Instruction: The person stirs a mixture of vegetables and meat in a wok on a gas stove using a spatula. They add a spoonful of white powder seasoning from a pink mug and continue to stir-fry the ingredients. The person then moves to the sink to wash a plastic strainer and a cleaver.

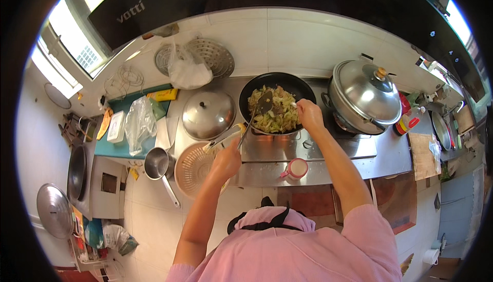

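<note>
A black wok on the stove holds chopped pale-green vegetables mixed with other bits. My left hand is closed on the handle of a spatula, whose dark blade lies over the food. My right hand is at the wok's right rim, its fingers closed on a small white thing above the food; what that is cannot be told. Just beyond my left hand, a long light-coloured object lies across the rim of a pink plastic colander. A pink-rimmed mug stands at the counter's front edge.
A large lidded steel pot stands right of the wok, and a domed lid lies left. Further left are a saucepan with its handle past the edge and a plastic bag. A bottle and a wooden board are at right.
</note>
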`<action>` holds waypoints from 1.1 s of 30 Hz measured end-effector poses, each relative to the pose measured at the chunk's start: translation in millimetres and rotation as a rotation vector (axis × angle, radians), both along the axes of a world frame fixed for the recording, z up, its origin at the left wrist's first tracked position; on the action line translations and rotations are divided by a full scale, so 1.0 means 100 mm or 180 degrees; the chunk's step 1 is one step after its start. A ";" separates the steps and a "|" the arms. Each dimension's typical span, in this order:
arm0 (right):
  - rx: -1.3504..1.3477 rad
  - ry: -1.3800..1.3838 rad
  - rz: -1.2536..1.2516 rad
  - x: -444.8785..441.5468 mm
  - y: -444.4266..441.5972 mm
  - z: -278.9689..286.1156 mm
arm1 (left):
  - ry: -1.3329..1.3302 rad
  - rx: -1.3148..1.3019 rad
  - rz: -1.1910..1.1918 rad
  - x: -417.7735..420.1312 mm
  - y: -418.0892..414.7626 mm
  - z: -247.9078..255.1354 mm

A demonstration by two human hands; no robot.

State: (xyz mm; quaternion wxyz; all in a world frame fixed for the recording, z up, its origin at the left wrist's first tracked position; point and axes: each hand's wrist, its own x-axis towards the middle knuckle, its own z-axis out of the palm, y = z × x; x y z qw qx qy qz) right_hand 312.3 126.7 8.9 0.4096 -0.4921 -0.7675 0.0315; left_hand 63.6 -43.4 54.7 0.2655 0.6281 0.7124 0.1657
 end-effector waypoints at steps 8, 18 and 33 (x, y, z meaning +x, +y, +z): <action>-0.1105 0.0503 0.0097 0.41 -1.18 0.38 | 0.0073 0.0001 -0.0102 0.06 -0.05 -0.07; -0.1426 -0.0638 -0.0312 0.28 -1.69 -1.05 | 0.0404 -0.0170 -0.0202 0.28 0.24 -0.22; -0.4477 0.5088 0.0143 -0.26 -2.18 -1.50 | -0.2168 -0.0319 0.0803 0.34 0.06 -0.12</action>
